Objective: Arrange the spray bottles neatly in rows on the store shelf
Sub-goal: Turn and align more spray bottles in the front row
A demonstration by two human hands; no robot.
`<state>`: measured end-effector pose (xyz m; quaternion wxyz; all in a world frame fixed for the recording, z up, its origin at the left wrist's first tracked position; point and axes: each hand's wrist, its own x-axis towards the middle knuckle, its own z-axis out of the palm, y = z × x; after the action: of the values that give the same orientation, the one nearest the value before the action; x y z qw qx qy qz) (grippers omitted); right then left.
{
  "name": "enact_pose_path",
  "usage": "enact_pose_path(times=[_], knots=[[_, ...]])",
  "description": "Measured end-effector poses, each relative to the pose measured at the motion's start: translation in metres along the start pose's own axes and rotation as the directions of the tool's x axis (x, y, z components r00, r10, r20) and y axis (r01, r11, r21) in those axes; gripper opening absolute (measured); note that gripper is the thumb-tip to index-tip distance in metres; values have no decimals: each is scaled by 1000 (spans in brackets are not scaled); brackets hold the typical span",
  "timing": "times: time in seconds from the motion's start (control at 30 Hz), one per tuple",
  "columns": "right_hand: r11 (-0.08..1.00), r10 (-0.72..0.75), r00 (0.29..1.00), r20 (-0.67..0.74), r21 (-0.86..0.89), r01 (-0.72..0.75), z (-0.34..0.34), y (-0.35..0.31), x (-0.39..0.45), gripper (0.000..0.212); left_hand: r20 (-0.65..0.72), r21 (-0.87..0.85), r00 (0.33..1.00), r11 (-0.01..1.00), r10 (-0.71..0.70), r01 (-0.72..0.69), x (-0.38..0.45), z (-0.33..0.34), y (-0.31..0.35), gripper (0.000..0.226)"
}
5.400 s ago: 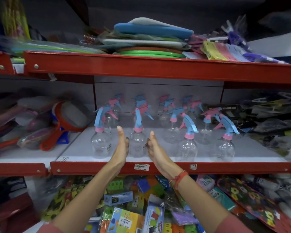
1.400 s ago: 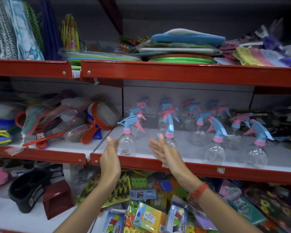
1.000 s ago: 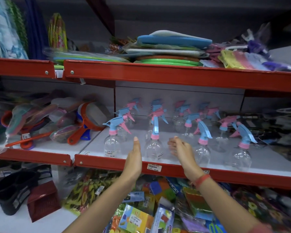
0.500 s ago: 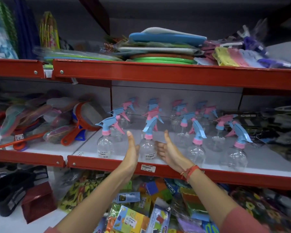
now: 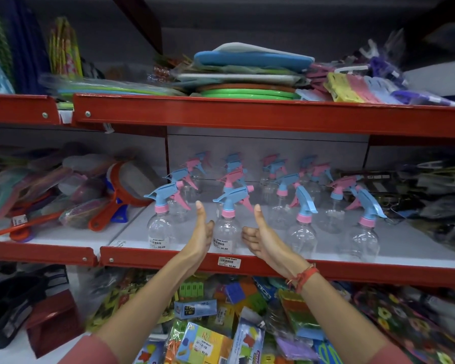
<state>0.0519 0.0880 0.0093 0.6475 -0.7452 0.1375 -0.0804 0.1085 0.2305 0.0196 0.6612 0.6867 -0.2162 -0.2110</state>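
Observation:
Several clear spray bottles with blue and pink trigger heads stand in rows on the white shelf (image 5: 410, 240) with a red front edge. The front row holds a left bottle (image 5: 160, 228), a second bottle (image 5: 226, 231), a third bottle (image 5: 302, 233) and a right bottle (image 5: 365, 239). My left hand (image 5: 202, 236) and my right hand (image 5: 260, 239) flank the second bottle, palms facing each other, thumbs up, fingers loose. The left palm is at the bottle's side; a small gap shows beside the right palm. The second bottle's nozzle points left like the left bottle's; the third and right bottles' nozzles point forward-right.
Orange-rimmed strainers (image 5: 121, 185) lie on the neighbouring shelf to the left. The red upper shelf (image 5: 247, 114) carries stacked boards and plates. Packaged goods (image 5: 208, 337) fill the level below, and a price tag (image 5: 227, 261) sticks to the shelf edge.
Over the last second my hands closed in on the second front bottle and its nozzle turned from facing me to pointing left. In the last half second the hands barely moved.

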Motion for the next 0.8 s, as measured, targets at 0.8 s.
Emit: enact_pose_path(times=[0.8], knots=[[918,-371,846,-383,-12,397,-46,17,-71,42,-294,171,858,907,421,-386,-41,54,-21,30]])
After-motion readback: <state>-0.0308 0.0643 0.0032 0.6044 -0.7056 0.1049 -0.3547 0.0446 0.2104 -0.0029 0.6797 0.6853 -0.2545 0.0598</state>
